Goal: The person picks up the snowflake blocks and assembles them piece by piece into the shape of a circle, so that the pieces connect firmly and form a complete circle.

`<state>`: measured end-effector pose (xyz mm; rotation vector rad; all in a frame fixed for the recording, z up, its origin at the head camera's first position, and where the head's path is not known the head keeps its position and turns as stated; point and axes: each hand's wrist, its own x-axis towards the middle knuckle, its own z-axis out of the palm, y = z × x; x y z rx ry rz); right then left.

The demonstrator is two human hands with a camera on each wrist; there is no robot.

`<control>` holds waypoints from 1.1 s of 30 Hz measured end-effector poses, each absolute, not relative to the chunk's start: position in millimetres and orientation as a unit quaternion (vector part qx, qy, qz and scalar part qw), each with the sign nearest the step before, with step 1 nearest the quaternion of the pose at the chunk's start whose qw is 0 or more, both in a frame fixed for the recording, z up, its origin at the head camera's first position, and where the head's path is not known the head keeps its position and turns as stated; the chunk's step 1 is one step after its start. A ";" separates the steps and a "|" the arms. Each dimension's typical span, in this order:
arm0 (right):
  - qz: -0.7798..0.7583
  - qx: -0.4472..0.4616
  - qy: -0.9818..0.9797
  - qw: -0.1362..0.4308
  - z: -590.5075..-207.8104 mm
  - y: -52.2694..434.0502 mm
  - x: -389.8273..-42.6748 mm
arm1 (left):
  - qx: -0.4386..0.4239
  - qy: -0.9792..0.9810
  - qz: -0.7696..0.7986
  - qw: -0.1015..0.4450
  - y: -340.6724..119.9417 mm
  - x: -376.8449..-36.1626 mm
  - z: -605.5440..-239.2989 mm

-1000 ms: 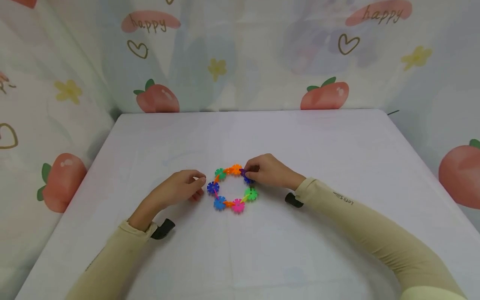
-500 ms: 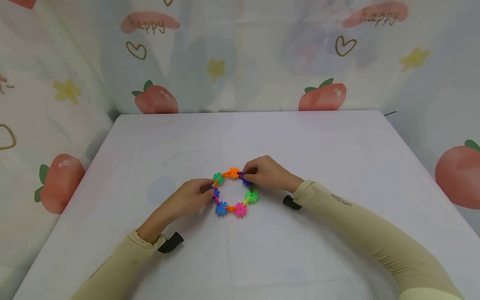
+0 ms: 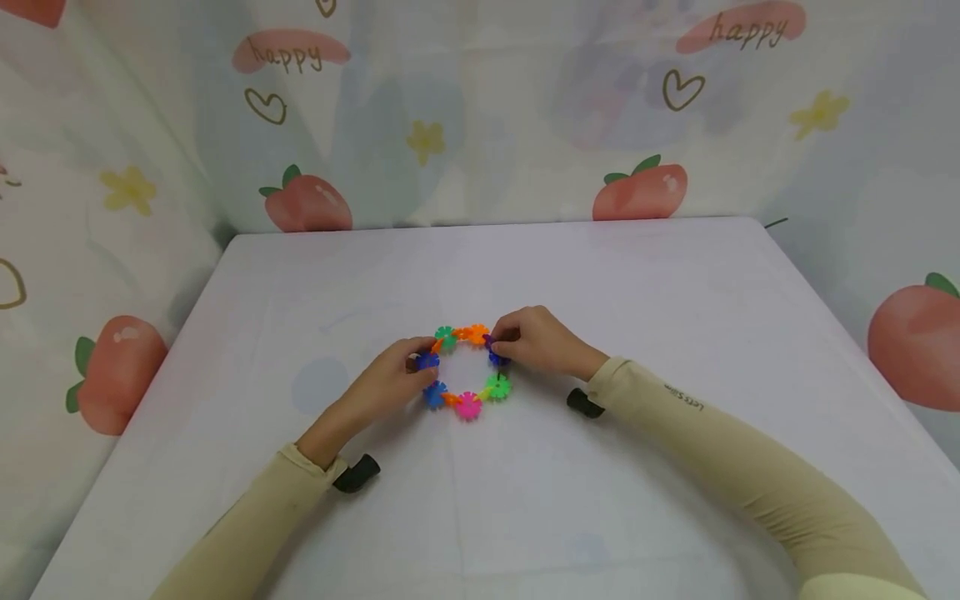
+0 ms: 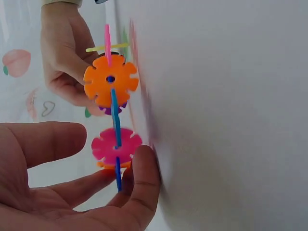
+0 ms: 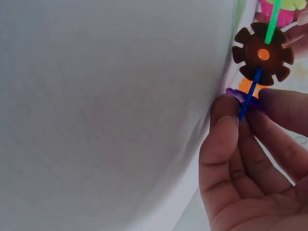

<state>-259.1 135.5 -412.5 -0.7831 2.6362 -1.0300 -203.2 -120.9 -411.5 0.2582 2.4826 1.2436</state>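
Note:
A ring of coloured snowflake discs (image 3: 467, 372) lies at the middle of the white table (image 3: 615, 275). My left hand (image 3: 422, 365) pinches the ring's left side at a blue disc (image 3: 428, 361). In the left wrist view the left hand (image 4: 126, 177) holds a blue disc (image 4: 118, 179) edge-on between thumb and finger, below a pink disc (image 4: 126, 144) and an orange disc (image 4: 102, 82). My right hand (image 3: 497, 347) pinches the ring's right side. In the right wrist view the right hand (image 5: 243, 113) grips a blue disc (image 5: 246, 102) beside a purple disc (image 5: 235, 93), under a brown-looking disc (image 5: 274, 57).
A curtain printed with strawberries and hearts (image 3: 480, 117) hangs round the table's back and sides. Black wrist mounts (image 3: 357, 473) (image 3: 582, 404) sit under both beige sleeves. The table's back edge (image 3: 495, 223) runs along the curtain.
My left hand has moved right from beside the ring and taken hold of its left side. The right hand has kept its pinch on the right side.

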 end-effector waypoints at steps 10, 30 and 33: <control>-0.353 -0.188 0.911 0.096 -403.9 145.7 -280.9 | 0.028 0.836 0.494 0.236 -103.2 -261.0 -400.9; -0.347 -0.096 0.927 0.105 -394.2 159.6 -349.6 | -0.070 0.851 0.452 0.256 -50.4 -356.8 -386.4; -0.345 -0.091 0.928 0.107 -396.8 162.0 -354.0 | -0.081 0.852 0.448 0.257 -45.3 -363.8 -387.8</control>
